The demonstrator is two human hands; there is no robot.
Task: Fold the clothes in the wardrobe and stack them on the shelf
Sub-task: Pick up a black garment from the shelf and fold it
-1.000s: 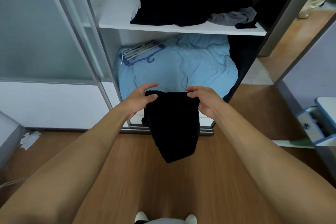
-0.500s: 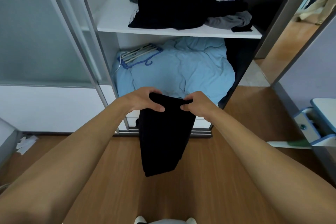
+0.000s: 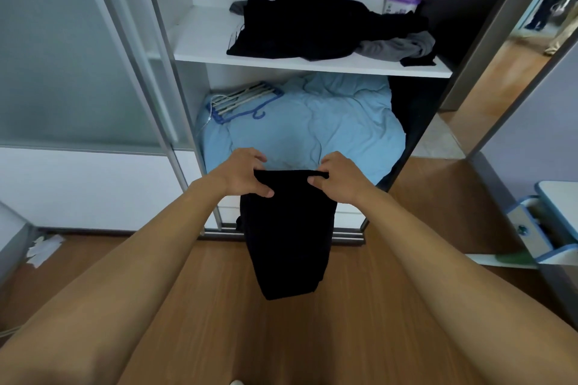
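Folded black cloth garment (image 3: 289, 234), hanging in front of the open wardrobe above the wooden floor (image 3: 359, 322); left hand (image 3: 242, 173) and right hand (image 3: 339, 178) each pinch a top corner. White wardrobe shelf (image 3: 200, 40) above bears a heap of unfolded dark clothes (image 3: 312, 25)

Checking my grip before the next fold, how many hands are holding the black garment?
2. The left hand pinches the black garment at its top left corner; the right hand pinches its top right corner. Neither hand is hidden.
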